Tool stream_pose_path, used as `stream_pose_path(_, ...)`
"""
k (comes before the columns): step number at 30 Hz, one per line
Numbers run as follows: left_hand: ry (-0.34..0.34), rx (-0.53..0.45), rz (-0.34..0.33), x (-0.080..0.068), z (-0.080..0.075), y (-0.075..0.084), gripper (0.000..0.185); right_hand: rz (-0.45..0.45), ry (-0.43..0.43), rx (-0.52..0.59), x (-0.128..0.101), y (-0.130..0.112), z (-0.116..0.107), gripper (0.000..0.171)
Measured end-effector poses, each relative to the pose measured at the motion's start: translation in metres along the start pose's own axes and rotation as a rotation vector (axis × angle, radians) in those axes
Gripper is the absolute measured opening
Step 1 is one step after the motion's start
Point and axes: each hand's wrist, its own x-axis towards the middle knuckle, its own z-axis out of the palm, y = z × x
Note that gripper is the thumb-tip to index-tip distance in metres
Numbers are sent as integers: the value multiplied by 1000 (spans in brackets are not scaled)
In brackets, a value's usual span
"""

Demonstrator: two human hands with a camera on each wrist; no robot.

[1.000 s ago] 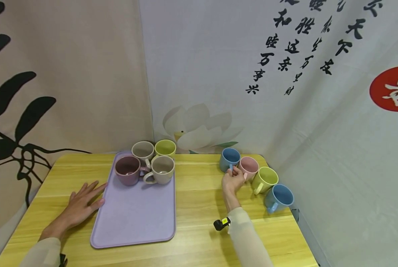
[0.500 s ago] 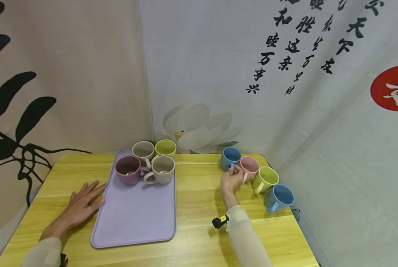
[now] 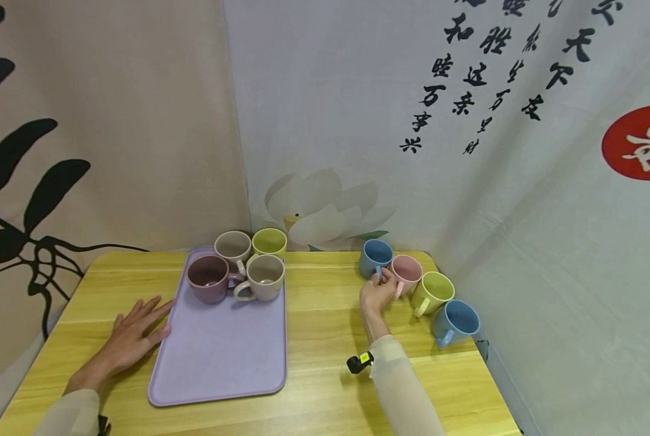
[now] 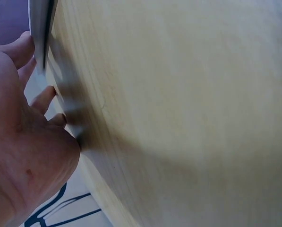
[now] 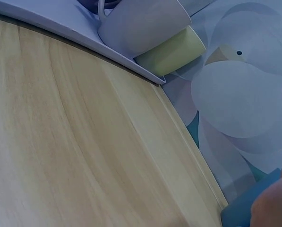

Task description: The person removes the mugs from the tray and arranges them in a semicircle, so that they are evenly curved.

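My right hand (image 3: 379,284) reaches to the back right of the table and pinches the handle of a blue mug (image 3: 374,253), which stands on the wood. A pink mug (image 3: 407,270) touches it on the right. In the right wrist view only a corner of the blue mug (image 5: 247,210) and a blurred fingertip (image 5: 274,205) show. My left hand (image 3: 134,330) lies flat on the table (image 3: 325,327), fingers straight, against the left edge of a lilac tray (image 3: 221,357). The left wrist view shows its palm (image 4: 22,156) beside the tray's edge (image 4: 39,28).
On the tray's far end stand a purple mug (image 3: 207,278), two beige mugs (image 3: 233,245) (image 3: 265,277) and a yellow-green mug (image 3: 269,242). A yellow-green mug (image 3: 434,290) and a second blue mug (image 3: 458,321) continue the row at the right edge. Printed cloth walls (image 3: 357,121) close the back and right.
My right hand has slid a little farther forward onto the blue mug's handle. The left hand, the tray and the mugs have stayed put.
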Motion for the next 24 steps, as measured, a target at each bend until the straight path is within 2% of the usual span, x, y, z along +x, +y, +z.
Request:
stream_pose_path(8, -7, -7, -7, 0, 1, -1, 66, 3, -14, 9, -2, -2, -3, 22)
stream_pose_path(11, -4, -10, -2, -1, 1, 0, 65, -24, -17, 8, -4, -1, -4, 23)
stream_pose_path(14, 1, -14, 4, -1, 0, 0, 65, -110, 6, -24, 12, 32, 3, 25)
stream_pose_path(18, 3, -16, 8, -1, 0, 0, 65, -210, -2, 3, 13, 48, 4, 34)
stream_pose_path(21, 2, -15, 7, -1, 0, 0, 65, -216, -52, 32, -13, 17, -10, 43)
stream_pose_path(24, -3, -15, 2, -1, 0, 0, 65, -239, -92, 13, -24, 7, -17, 51)
